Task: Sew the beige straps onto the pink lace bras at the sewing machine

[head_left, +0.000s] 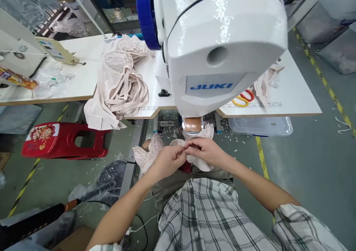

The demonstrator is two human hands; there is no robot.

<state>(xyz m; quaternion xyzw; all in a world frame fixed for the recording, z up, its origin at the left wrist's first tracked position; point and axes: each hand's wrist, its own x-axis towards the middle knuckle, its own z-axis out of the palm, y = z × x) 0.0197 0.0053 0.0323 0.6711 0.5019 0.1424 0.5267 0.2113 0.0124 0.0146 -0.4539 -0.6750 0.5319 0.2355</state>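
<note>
My left hand (167, 161) and my right hand (205, 151) meet just below the head of a white JUKI sewing machine (219, 43). Both pinch a pale beige lace garment piece (147, 152) that hangs over my lap. The fingertips touch each other at the fabric's edge, right under the machine's copper-coloured end plate (193, 125). Part of the fabric is hidden behind my hands.
A heap of beige lace garments and straps (119, 84) hangs over the front edge of the white sewing table (292, 95). Red and yellow scissors (242, 98) lie on the table. A red plastic stool (63, 139) stands left; a clear bin (261, 126) sits under the table.
</note>
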